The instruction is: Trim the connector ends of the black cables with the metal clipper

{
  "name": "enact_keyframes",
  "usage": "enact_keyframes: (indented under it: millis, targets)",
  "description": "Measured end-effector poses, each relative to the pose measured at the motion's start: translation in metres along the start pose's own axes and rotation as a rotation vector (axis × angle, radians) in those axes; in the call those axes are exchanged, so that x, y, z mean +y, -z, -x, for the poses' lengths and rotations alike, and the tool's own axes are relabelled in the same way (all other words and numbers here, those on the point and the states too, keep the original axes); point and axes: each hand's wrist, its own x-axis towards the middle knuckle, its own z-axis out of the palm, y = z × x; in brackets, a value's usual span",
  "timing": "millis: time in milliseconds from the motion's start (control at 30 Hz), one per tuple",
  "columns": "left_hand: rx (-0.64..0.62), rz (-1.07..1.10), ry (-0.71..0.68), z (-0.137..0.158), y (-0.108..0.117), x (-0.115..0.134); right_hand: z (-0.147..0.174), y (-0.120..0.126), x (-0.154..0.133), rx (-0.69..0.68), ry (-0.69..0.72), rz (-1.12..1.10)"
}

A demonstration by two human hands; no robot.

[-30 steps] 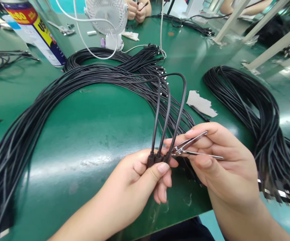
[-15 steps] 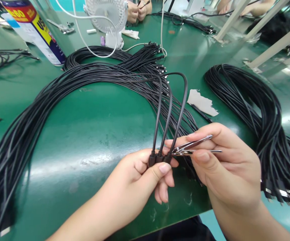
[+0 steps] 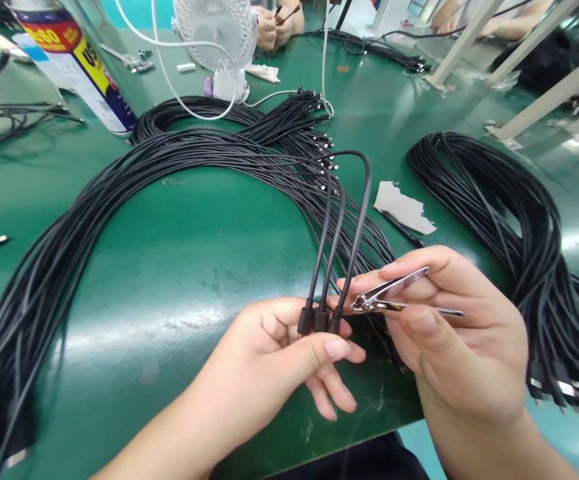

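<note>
Three black cables curve down into my left hand, which pinches their moulded connector ends between thumb and fingers. The plug tips are hidden behind the thumb. A silver nail clipper lies in the fingers of my right hand, its lever raised and its jaws pointing at the rightmost cable, just beside that connector. Behind both hands, a long bundle of black cables arcs across the green table, and the three held cables run back into it.
Another cable bundle lies on the right, near a torn piece of white paper. At the back stand a white fan and a spray can. Across the table, a co-worker's hands hold a cable. Metal posts rise at right.
The nail clipper has shifted slightly right, away from the rightmost connector. My left thumb has moved down a little, showing more of the connector ends, and the view has tilted slightly.
</note>
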Motion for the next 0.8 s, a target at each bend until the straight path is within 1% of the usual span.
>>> enact_keyframes:
  millis: [133,333,467,800]
  targets:
    - [0.057,-0.024,-0.024,0.0,-0.002,0.0,0.0,-0.003,0.001,-0.012,0.019,-0.006]
    - [0.151,-0.066,-0.038,-0.002,-0.003,0.002,0.002,-0.011,-0.003,0.031,0.054,0.1]
    - [0.196,-0.119,-0.042,-0.001,-0.004,0.002,0.004,-0.013,-0.004,0.033,0.058,0.109]
    - [0.257,-0.15,-0.073,0.0,-0.008,0.003,0.004,-0.012,-0.001,0.012,0.068,0.103]
